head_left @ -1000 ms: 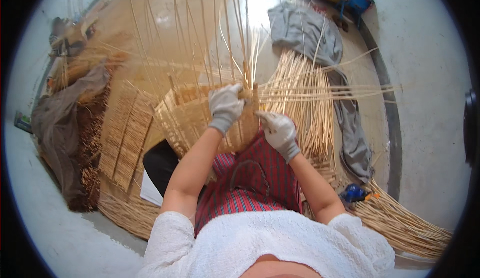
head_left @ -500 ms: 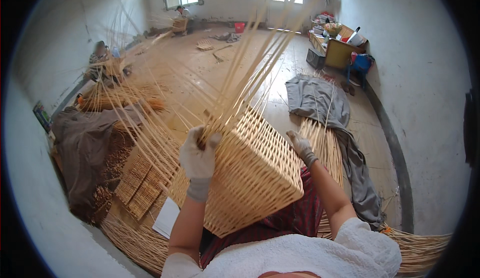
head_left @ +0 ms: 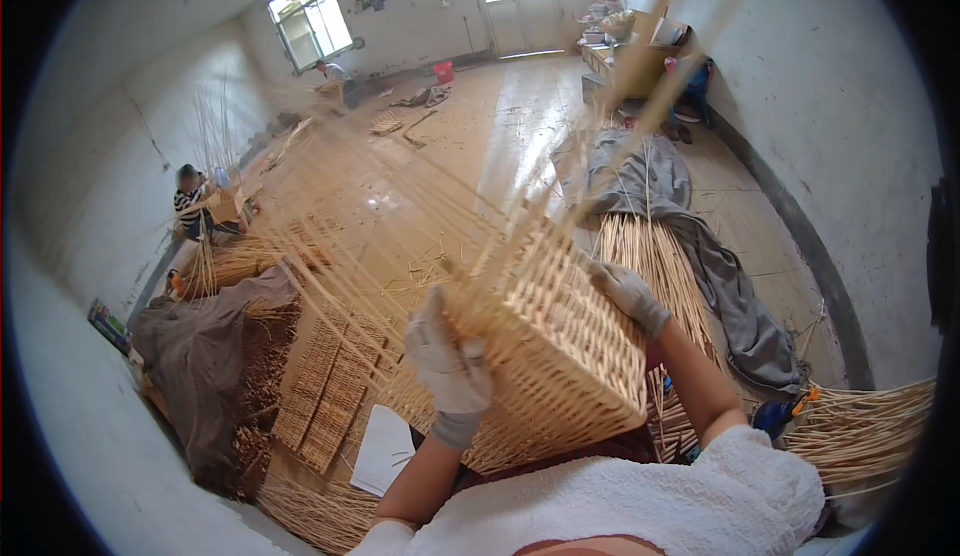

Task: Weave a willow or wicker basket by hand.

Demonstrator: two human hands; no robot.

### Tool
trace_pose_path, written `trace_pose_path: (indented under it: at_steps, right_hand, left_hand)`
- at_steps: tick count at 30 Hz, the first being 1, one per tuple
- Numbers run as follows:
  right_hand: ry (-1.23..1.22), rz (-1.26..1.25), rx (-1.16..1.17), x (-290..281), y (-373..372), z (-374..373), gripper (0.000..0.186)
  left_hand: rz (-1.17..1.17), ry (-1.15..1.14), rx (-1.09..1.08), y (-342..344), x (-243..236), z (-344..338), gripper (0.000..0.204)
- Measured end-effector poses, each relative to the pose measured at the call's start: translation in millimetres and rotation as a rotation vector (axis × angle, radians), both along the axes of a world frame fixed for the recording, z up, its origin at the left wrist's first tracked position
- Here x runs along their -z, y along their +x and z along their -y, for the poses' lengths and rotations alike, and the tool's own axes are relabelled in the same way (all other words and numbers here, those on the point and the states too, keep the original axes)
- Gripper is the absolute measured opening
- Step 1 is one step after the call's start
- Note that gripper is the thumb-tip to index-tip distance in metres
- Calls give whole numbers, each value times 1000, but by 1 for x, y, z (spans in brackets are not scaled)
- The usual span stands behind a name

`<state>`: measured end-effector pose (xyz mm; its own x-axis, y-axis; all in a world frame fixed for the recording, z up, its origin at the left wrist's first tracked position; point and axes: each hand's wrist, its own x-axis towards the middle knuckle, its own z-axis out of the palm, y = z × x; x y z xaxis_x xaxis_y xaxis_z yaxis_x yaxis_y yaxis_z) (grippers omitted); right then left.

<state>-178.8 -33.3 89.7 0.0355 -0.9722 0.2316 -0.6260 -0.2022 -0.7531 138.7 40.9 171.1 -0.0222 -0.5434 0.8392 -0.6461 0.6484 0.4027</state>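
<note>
A half-woven wicker basket (head_left: 575,356) is tilted in front of my lap, with long loose canes (head_left: 640,86) rising from it, blurred by motion. My left hand (head_left: 448,366), in a pale work glove, grips the basket's left corner where the canes stand out; part of its grip is smeared. On the opposite side my right hand (head_left: 630,296), gloved too, grasps the basket's right wall, with its fingers over the edge.
Woven panels (head_left: 325,386) and a white paper sheet (head_left: 382,448) lie to the left, by a cloth-covered cane pile (head_left: 190,361). Cane bundles (head_left: 650,256) under grey cloth (head_left: 745,326) lie right. A co-worker (head_left: 195,196) sits far left; another person (head_left: 332,74) is farther back.
The basket and both hands have shifted right in the picture, and the basket has turned with its canes swinging right. My left hand's fingers now point more upward. The whole view has tilted.
</note>
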Motion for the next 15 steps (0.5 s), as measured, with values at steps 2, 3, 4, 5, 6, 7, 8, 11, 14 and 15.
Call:
trace_pose_path:
  at_steps: [2,3,4,5,6,7,8,11,14,15]
  right_hand:
    - [-2,75,79,31,-19,-21,70]
    - [4,144,158,49,-28,-28,70]
    - [5,137,148,69,-36,-33,70]
    - [-19,195,187,90,-45,-36,71]
    - [-40,251,220,113,-54,-38,73]
    - [-37,234,206,148,-65,-43,73]
    - [-80,369,229,183,-76,-48,70]
    - [-86,589,170,188,-89,-34,68]
    - [-6,863,48,150,-90,-27,68]
    - [24,951,17,136,-89,-30,69]
  left_hand:
    - [110,-33,-11,-29,-3,1,69]
    - [214,-59,-24,-44,-5,3,69]
    - [207,-58,-33,-59,-6,3,69]
    - [296,-34,10,-74,-8,1,70]
    - [381,-7,48,-88,-11,0,71]
    - [364,-1,36,-100,-15,3,71]
    - [415,-29,149,-110,-21,6,73]
    - [493,-50,290,-127,-33,16,75]
    - [541,-126,259,-138,-32,20,78]
    - [565,-195,193,-140,-29,18,80]
